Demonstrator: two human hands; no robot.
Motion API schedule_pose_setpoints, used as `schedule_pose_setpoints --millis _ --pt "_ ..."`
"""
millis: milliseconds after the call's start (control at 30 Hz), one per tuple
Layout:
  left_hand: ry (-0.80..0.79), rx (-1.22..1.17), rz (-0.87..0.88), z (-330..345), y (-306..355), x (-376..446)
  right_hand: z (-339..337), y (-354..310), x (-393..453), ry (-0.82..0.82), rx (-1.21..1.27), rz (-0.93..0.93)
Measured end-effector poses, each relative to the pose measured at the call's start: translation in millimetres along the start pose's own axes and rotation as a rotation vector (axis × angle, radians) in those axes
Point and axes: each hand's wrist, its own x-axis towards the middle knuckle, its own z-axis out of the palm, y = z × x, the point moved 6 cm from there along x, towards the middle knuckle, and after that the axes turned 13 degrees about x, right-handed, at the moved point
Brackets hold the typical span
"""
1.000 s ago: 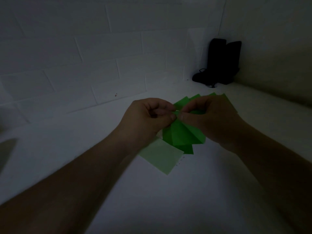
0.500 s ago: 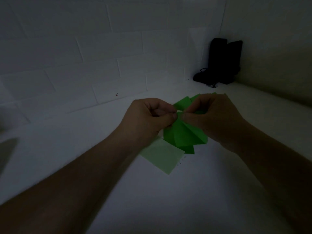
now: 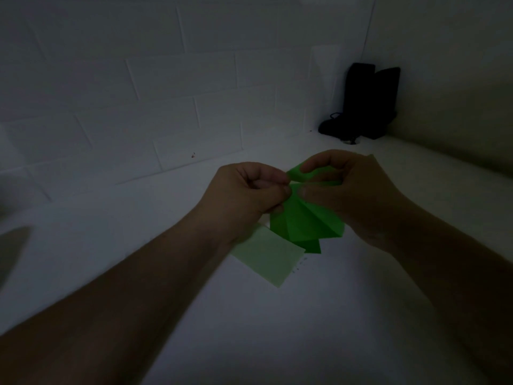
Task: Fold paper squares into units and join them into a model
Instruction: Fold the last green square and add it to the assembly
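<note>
Both hands pinching the green folded paper unit above the table

I see my left hand [image 3: 249,195] and right hand [image 3: 352,195] curled and meeting at centre frame, thumb and fingertips of each nipping the top of the bright green folded unit [image 3: 302,220], which fans down toward 6 o'clock, held clear of the white table [image 3: 249,329]. A paler green paper square [image 3: 270,258] lies flat on the table just below, toward 7 o'clock; a black object [image 3: 363,107] stands in the corner at 1 o'clock. I judge the paper nearly weightless, thin, easily crumpled or torn, stiff only along its creases. Best held at folded edges near the tip, lightly, so that flaps don't spring open.
</note>
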Motion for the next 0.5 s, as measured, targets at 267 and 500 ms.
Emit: schedule_pose_setpoints --millis 267,500 --pt "-0.037 -0.018 -0.015 1.5 2.1 -2.4 -0.8 2.0 0.2 0.009 -0.004 0.016" --pt "-0.060 0.011 0.004 1.9 4.6 -4.6 4.4 6.8 0.3 -0.075 -0.121 0.021"
